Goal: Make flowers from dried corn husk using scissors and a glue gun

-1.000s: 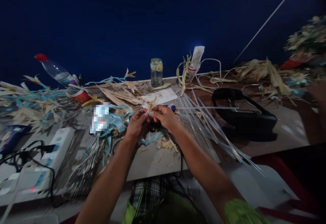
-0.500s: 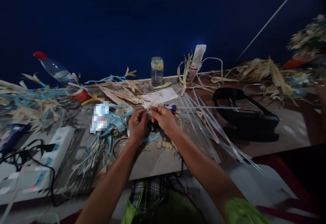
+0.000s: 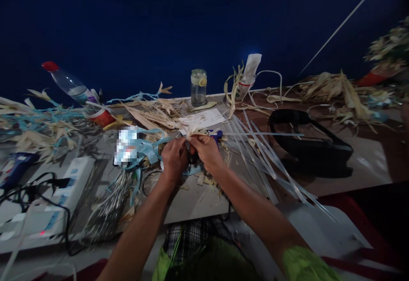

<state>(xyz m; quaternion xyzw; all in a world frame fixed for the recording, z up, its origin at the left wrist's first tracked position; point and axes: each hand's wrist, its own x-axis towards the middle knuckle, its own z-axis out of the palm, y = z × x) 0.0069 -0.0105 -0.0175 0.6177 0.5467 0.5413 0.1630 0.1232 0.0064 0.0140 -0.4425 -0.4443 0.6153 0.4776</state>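
Observation:
My left hand (image 3: pixel 174 158) and my right hand (image 3: pixel 207 151) meet over the middle of the table, fingertips pinched together. Between them pale strips of dried corn husk (image 3: pixel 189 132) stick up; the lower part is hidden by my fingers. Just past my right hand lies a blue glue gun (image 3: pixel 216 135), a clear glue stick (image 3: pixel 265 134) running out to its right. Light blue ribbon (image 3: pixel 151 152) lies to the left of my left hand. Below the ribbon is a bundle of thin wires (image 3: pixel 111 206).
Clear glue sticks (image 3: pixel 258 153) lie right of my hands, near a black strapped headset (image 3: pixel 319 153). A white power strip (image 3: pixel 72 187) with black cables is at left. Behind stand a glass jar (image 3: pixel 198 91), a paper cup (image 3: pixel 244 88) and a tilted plastic bottle (image 3: pixel 68 83).
My left hand has turned, its back now more toward me, and the fingertips are closer together. More pale husk shows above them. The view has shifted slightly.

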